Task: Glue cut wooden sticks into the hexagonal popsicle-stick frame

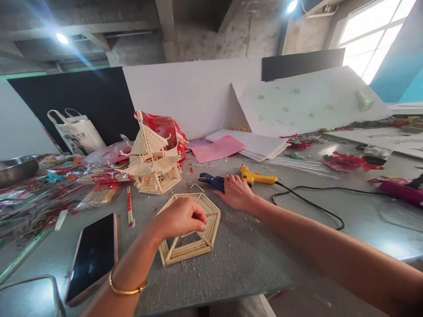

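Observation:
My left hand (181, 216), with a gold bangle at its wrist, is over a flat hexagonal frame (214, 222) built from thin wooden sticks. Its fingers are curled together; whether anything small is pinched in them is hidden. Farther forward, my right hand (237, 191) lies over the dark blue pliers (211, 180), fingers closed around the handles and the jaws pointing left. Just beyond that hand is a yellow glue gun (259, 177) on its side. A bent piece of stick (197, 187) lies behind the hexagonal frame.
A tiered stick pagoda model (153, 163) stands behind the frame. At left are a phone (92, 253), bundled sticks (99, 193) and a metal bowl (18, 171). The glue gun's black cord (313, 207) curves rightward. Pink paper (218, 149) and white sheets (257, 143) lie at the back.

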A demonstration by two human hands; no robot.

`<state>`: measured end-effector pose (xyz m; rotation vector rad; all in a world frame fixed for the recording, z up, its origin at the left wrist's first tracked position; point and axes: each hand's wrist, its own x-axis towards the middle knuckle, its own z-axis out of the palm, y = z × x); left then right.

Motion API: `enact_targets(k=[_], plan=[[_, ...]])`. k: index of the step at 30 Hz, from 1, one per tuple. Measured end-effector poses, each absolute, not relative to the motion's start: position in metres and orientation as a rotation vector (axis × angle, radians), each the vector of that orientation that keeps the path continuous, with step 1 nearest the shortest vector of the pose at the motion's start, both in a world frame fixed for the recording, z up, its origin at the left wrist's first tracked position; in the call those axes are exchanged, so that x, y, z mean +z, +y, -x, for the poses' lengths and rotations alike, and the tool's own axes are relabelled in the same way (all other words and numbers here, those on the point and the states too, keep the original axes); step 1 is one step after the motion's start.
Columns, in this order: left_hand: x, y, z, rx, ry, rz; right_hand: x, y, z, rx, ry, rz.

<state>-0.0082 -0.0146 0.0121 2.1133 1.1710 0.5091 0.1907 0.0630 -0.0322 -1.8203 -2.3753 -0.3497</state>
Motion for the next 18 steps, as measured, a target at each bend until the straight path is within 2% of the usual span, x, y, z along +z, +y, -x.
enact_targets(k=[11,18], plan=[[0.000,-0.011,0.017,0.397,1.113,-2.216,-0.031,0.046,-0.188,-0.412,-2.483,1.584],[0.003,-0.012,0.019,0.338,1.113,-2.281,-0.024,0.038,-0.195,-0.326,-2.508,1.468]])
